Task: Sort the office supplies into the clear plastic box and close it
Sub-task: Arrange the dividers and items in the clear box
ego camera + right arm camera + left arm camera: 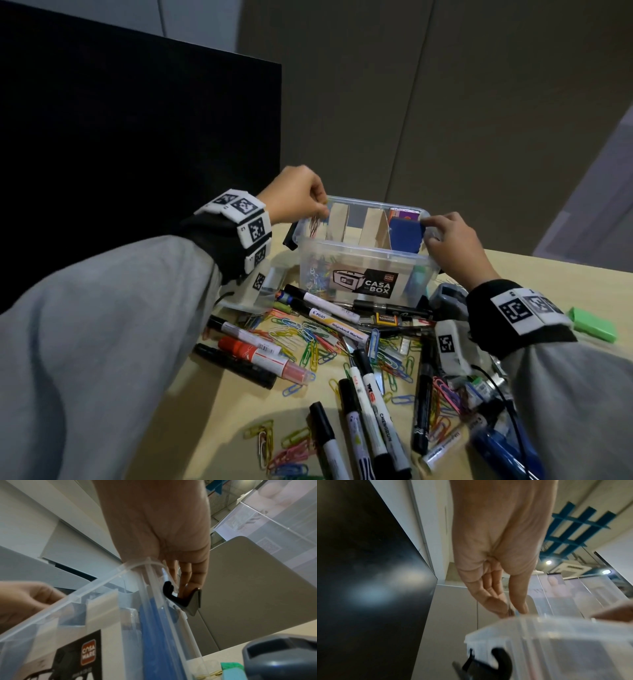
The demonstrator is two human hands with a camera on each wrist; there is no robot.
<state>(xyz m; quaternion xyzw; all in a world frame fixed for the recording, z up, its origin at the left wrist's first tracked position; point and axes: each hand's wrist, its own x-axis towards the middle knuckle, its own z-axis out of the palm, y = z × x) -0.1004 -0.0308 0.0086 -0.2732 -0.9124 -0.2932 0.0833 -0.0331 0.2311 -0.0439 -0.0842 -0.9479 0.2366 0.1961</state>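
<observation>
The clear plastic box (342, 251), labelled CASA BOX, stands open on the table with two cardboard dividers (337, 222) inside. My left hand (318, 205) hovers over its left compartment and pinches a small bunch of paper clips (314, 225) that dangle below the fingertips (519, 607). More coloured clips (317, 277) lie at the bottom of that compartment. My right hand (430, 230) grips the box's right end, fingers (186, 577) curled over the rim by the black latch (181, 600). A blue item (406, 234) stands in the right compartment.
In front of the box, markers (329, 308), a red marker (260, 353) and loose paper clips (308, 339) are scattered across the wooden table. A grey stapler (448, 294) and a green block (594, 323) lie at the right. A black panel (137, 137) stands at the left.
</observation>
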